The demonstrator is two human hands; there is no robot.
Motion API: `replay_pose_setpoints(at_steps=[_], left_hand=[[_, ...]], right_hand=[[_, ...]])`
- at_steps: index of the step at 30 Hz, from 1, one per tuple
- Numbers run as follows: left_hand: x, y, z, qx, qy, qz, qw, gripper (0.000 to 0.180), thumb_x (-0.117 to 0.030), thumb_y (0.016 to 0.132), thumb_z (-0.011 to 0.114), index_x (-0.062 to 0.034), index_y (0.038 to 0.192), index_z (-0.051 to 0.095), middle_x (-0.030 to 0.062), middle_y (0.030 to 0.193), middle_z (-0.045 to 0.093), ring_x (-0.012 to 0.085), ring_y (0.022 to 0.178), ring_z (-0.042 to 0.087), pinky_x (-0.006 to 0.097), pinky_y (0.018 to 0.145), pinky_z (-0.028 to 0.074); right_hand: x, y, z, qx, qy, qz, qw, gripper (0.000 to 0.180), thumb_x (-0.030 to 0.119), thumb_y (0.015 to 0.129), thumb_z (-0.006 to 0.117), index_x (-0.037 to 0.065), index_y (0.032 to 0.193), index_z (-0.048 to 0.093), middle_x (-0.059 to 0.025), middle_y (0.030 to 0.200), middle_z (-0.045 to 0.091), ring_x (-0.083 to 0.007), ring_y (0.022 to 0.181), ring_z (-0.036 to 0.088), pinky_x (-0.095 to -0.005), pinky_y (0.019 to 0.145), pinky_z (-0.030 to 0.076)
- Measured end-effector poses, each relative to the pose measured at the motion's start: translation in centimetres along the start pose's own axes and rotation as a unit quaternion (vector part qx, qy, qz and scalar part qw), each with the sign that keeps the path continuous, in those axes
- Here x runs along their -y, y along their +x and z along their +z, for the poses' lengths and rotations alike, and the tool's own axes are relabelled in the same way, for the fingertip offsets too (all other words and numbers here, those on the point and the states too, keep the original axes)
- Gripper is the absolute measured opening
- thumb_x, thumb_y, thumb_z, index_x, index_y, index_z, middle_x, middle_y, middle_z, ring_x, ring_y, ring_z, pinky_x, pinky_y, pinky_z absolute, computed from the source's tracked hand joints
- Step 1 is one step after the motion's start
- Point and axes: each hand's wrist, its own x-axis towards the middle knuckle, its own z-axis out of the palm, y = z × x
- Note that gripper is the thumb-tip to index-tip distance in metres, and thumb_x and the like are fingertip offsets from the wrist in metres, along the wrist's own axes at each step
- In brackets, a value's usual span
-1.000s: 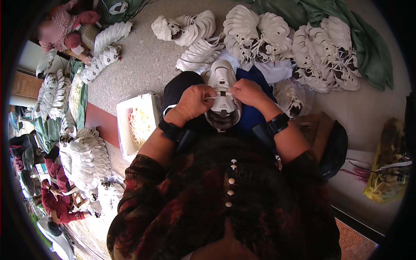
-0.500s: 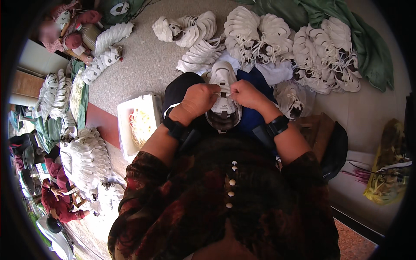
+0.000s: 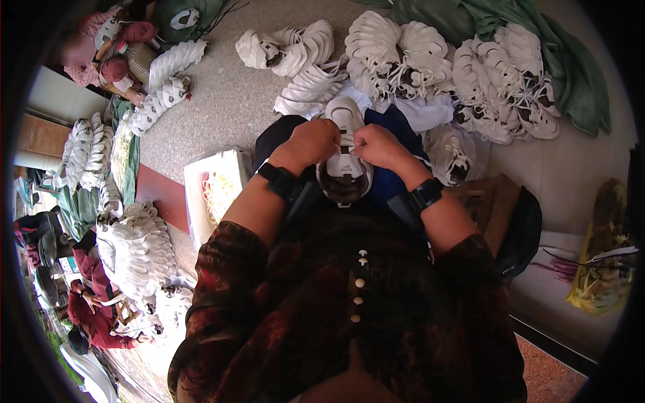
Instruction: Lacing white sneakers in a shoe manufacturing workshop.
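Forward toward the toe, the left hand (image 3: 313,142) has shifted slightly, while the right hand (image 3: 379,146) stays opposite; work remains at the shoe's (image 3: 346,161) middle, between them. Fingers curl close; whether they pinch anything, I cannot tell. Leftward sits a box (image 3: 195,185).

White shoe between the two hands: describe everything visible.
The shoe looks mostly white and fabric-like, with dark patches down its middle and a dark opening at the end nearest the person. Its top faces up, rounded toe pointing away. It's in front of the torso; the left hand and right hand meet its lacing area. Lace detail is too small to tell.
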Motion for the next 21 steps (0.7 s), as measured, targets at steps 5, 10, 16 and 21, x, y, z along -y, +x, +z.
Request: replay_pose_setpoints(at_steps=[5,10,16,21], left_hand=[[-0.2,-0.4,0.0,-0.014,-0.003,0.023,1.0,0.01,-0.016,0.066,0.063,-0.0085,0.073,0.064,0.011,0.071,0.063,0.0286,0.072,0.062,0.037,0.066,0.049],[0.6,-2.3,1.5,-0.128,0.013,0.097,0.987,0.006,-0.011,0.065,0.062,-0.0069,0.067,0.058,0.0101,0.065,0.06,0.0298,0.065,0.06,0.037,0.057,0.048],[0.5,-4.2,0.6,-0.114,-0.013,0.219,0.969,0.007,-0.008,0.069,0.063,-0.0082,0.075,0.061,0.0089,0.074,0.062,0.0286,0.071,0.061,0.036,0.06,0.049],[1.5,-4.7,0.2,-0.18,-0.007,0.124,0.976,0.007,-0.008,0.07,0.064,-0.0091,0.077,0.062,0.0084,0.077,0.063,0.0286,0.074,0.061,0.034,0.064,0.049]], right_hand=[[-0.6,-0.2,0.2,-0.074,-0.034,-0.069,0.994,0.009,0.01,0.066,0.063,0.006,0.066,0.055,-0.0126,0.065,0.058,-0.0313,0.066,0.059,-0.0406,0.058,0.045],[-0.7,-1.7,-0.3,-0.073,-0.335,-0.252,0.905,0.014,0.012,0.074,0.055,0.01,0.088,0.055,-0.0086,0.053,0.053,-0.0304,0.05,0.056,-0.0406,0.045,0.044],[-1.8,-3.4,-0.5,-0.053,-0.339,-0.34,0.875,0.026,0.013,0.079,0.053,0.015,0.104,0.057,-0.0068,0.055,0.051,-0.0266,0.049,0.054,-0.0368,0.042,0.042],[-1.6,-2.7,-1.0,-0.057,-0.345,-0.319,0.881,0.027,0.014,0.079,0.053,0.016,0.106,0.057,-0.0073,0.057,0.052,-0.0273,0.05,0.055,-0.0378,0.044,0.042]])
